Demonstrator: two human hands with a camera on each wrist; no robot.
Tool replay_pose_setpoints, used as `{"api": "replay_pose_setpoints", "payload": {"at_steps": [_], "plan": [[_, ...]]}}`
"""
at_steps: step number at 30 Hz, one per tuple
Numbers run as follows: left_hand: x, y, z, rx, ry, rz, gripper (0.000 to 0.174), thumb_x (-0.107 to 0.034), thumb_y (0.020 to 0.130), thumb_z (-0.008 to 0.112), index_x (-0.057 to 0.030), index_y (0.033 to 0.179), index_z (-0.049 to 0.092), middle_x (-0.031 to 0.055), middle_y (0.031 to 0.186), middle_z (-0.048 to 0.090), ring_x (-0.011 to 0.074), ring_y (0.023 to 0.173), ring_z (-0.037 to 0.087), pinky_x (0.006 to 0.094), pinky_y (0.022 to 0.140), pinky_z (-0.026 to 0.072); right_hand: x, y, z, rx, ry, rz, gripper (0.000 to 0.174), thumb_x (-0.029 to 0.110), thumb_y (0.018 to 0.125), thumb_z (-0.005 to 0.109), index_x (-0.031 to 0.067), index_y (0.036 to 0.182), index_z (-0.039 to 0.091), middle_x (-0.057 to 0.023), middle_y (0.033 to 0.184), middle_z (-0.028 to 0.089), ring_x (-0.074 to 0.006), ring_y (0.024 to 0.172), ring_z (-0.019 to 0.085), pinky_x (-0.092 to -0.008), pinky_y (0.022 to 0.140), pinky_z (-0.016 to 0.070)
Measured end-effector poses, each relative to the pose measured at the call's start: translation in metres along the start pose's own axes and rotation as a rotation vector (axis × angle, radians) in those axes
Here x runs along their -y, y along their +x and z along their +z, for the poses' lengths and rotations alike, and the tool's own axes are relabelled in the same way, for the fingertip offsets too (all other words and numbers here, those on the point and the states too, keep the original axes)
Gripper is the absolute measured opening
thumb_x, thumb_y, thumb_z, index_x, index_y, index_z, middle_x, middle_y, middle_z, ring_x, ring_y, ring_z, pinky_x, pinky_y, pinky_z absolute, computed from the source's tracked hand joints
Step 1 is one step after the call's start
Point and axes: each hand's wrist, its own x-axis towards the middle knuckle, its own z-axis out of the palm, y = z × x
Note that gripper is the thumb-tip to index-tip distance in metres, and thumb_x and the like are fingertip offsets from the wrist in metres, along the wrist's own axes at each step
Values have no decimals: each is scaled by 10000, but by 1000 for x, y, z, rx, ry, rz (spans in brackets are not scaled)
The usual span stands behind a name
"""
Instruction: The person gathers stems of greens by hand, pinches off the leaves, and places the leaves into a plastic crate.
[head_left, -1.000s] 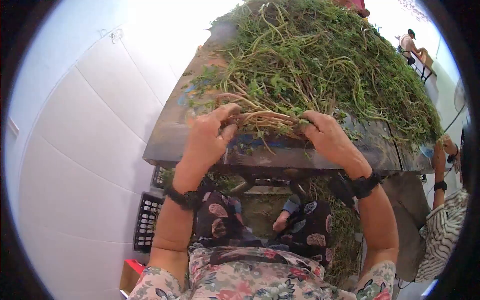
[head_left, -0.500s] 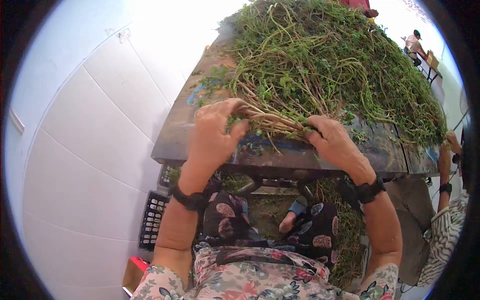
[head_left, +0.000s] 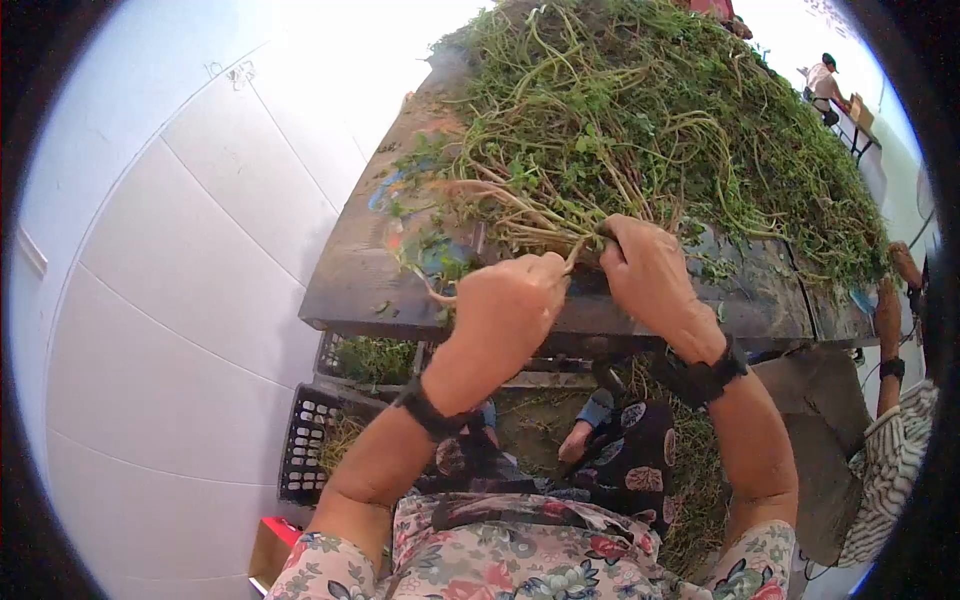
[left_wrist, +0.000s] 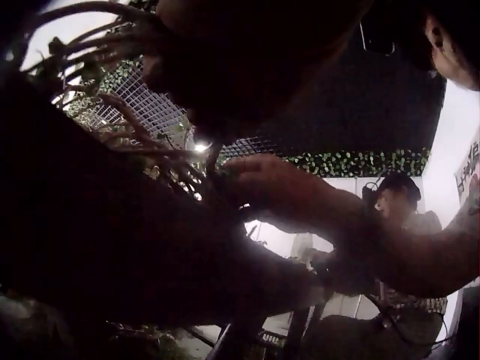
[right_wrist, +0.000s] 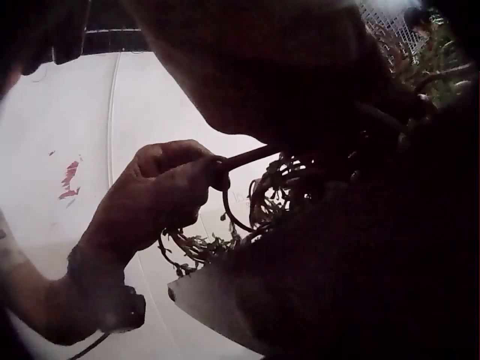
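A bunch of long, pale brown plant stems (head_left: 525,225) with small green leaves lies over the near edge of the heap. My right hand (head_left: 650,275) grips the bunch at its right end, thumb and fingers around the stems. Close by on the left, my left hand (head_left: 510,310) pinches a stem that runs up to the right hand. The right wrist view shows this left hand (right_wrist: 161,191) with the stem (right_wrist: 251,156) between thumb and finger. In the dark left wrist view, the right hand (left_wrist: 289,187) appears beside the stems.
A large heap of leafy stems (head_left: 650,110) covers much of the dark table (head_left: 350,270). Below the left edge stand black crates (head_left: 300,440) with greenery. Another person's arm (head_left: 888,330) reaches in at the right; a person (head_left: 822,85) sits far back.
My left hand has left the bunch's left end and come right and nearer, up to the right hand, pinching a stem. The right hand stays on the bunch.
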Motion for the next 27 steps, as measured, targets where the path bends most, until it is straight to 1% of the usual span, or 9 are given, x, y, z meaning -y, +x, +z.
{"api": "replay_pose_setpoints", "payload": {"at_steps": [3,6,9,12,13,17,21,23,27], "plan": [[-3,-1,14,-94,-83,39,106,-156,765,592,-65,732,549,103,657,567,316,624,572,387,536,457,-4,8,5,-19,0,117,171,145,803,475,-17,829,523,-239,815,576,-418,822,539,-480,729,418],[-31,-16,29,140,1,261,98,-144,739,601,-66,755,544,95,634,558,316,605,568,382,536,462,-14,23,7,-54,84,261,223,174,821,462,-29,875,537,-249,859,586,-419,849,546,-469,751,429],[-19,-6,25,45,-92,93,149,-135,699,612,-56,814,559,117,693,573,333,670,572,402,590,470,-16,27,9,-147,187,166,271,195,816,481,-38,932,557,-246,864,602,-390,822,580,-425,746,454],[7,0,4,-53,-127,16,161,-154,702,629,-43,797,562,130,729,573,332,677,553,402,590,441,3,11,-17,123,290,260,289,208,800,524,-49,929,550,-239,843,601,-350,798,589,-390,734,456],[14,1,-1,-59,-119,-5,162,-158,708,635,-41,796,565,119,706,567,305,645,552,384,572,432,-3,12,-16,208,311,266,222,171,810,542,-29,905,531,-83,768,571,-135,716,535,-296,636,431],[33,0,-12,-77,-354,-282,135,-139,752,630,-22,787,572,34,618,516,153,556,486,302,514,369,-11,13,-21,190,707,293,207,133,816,559,-18,957,534,-23,851,572,-94,766,531,-245,683,441],[32,8,-24,-211,-598,-354,173,-91,774,580,14,911,596,71,691,592,229,619,553,341,558,414,-23,13,-22,339,757,172,238,71,808,556,-16,1028,536,-29,914,590,-90,831,549,-236,749,446],[35,16,-7,-314,-613,-108,187,-79,767,574,5,932,602,89,751,607,252,707,570,344,619,437,-20,9,-25,419,814,179,258,38,804,545,-15,1057,538,-31,944,599,-92,861,559,-232,779,446],[25,16,5,-138,-338,28,208,-51,730,586,-17,932,621,120,862,620,302,856,561,369,730,454,-15,7,-30,455,927,136,247,19,792,526,-8,1035,558,-49,936,613,-121,883,572,-258,782,450]]}}
